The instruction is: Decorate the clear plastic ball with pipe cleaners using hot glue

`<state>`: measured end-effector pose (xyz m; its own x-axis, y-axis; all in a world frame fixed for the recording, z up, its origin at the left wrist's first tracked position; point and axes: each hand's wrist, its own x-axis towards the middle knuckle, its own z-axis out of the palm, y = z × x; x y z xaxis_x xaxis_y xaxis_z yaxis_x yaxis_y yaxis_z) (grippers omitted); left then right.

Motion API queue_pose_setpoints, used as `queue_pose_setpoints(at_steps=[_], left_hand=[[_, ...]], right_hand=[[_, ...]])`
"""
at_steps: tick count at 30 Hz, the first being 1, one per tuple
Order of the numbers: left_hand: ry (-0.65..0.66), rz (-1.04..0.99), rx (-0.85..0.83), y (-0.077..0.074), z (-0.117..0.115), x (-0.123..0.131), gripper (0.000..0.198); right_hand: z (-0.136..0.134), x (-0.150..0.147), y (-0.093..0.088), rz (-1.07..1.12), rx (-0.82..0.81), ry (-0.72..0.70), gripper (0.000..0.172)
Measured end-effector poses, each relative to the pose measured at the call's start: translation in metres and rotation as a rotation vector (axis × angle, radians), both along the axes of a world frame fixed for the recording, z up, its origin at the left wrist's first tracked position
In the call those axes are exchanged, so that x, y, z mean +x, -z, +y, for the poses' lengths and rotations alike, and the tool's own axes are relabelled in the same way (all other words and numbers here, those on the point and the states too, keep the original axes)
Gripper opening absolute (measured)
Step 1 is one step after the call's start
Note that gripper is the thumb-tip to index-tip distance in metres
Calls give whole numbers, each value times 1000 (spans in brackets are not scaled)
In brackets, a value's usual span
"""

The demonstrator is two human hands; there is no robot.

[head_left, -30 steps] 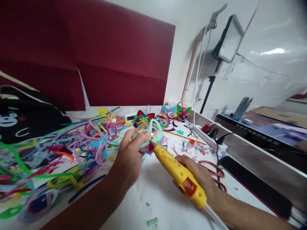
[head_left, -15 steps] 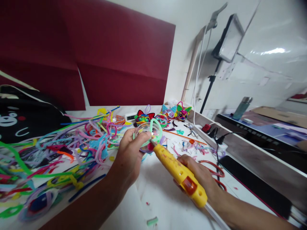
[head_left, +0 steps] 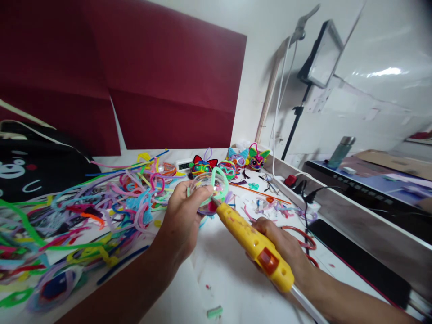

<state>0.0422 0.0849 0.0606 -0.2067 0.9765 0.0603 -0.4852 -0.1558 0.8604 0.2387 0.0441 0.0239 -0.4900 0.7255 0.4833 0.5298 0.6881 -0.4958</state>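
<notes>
A clear round ball (head_left: pixel 205 182) is gripped in my left hand (head_left: pixel 184 213), thumb on its near side. A light green fuzzy stem (head_left: pixel 222 177) loops up over the ball's right side. My right hand (head_left: pixel 278 243) is wrapped round a yellow glue gun (head_left: pixel 254 245) with an orange-red trigger and a white stick at its rear. The gun's metal nozzle points up-left and reaches the ball near my left thumb; whether it touches is hard to tell.
Tangled coloured stems (head_left: pixel 131 198) cover the left of the table. Decorated balls with ears (head_left: pixel 238 157) stand at the back. On the right are a power strip (head_left: pixel 297 195), cables and a black slab (head_left: pixel 357 261). A black bag (head_left: pixel 40 166) lies far left.
The glue gun and my right hand have shifted very slightly right and down. My left hand and the ball look almost unchanged.
</notes>
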Motion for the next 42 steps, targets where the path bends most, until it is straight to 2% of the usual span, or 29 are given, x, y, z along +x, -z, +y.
queue_pose_setpoints(at_steps=[12, 17, 24, 30, 35, 42], left_hand=[[2, 21, -18, -2, 0, 0, 30], [0, 15, -13, -1, 0, 0, 31], [-6, 6, 9, -1, 2, -1, 28], [-3, 17, -7, -1, 2, -1, 30], [7, 14, -8, -2, 1, 0, 30], [-1, 24, -8, 0, 1, -1, 30]], right_hand=[[1, 2, 2, -44, 41, 50, 14], [-1, 1, -2, -32, 42, 39, 13], [-1, 1, -2, -9, 65, 5, 22], [5, 3, 5, -4, 89, 6, 26], [13, 5, 12, -14, 168, -59, 31], [4, 3, 6, 1, 123, 18, 30]])
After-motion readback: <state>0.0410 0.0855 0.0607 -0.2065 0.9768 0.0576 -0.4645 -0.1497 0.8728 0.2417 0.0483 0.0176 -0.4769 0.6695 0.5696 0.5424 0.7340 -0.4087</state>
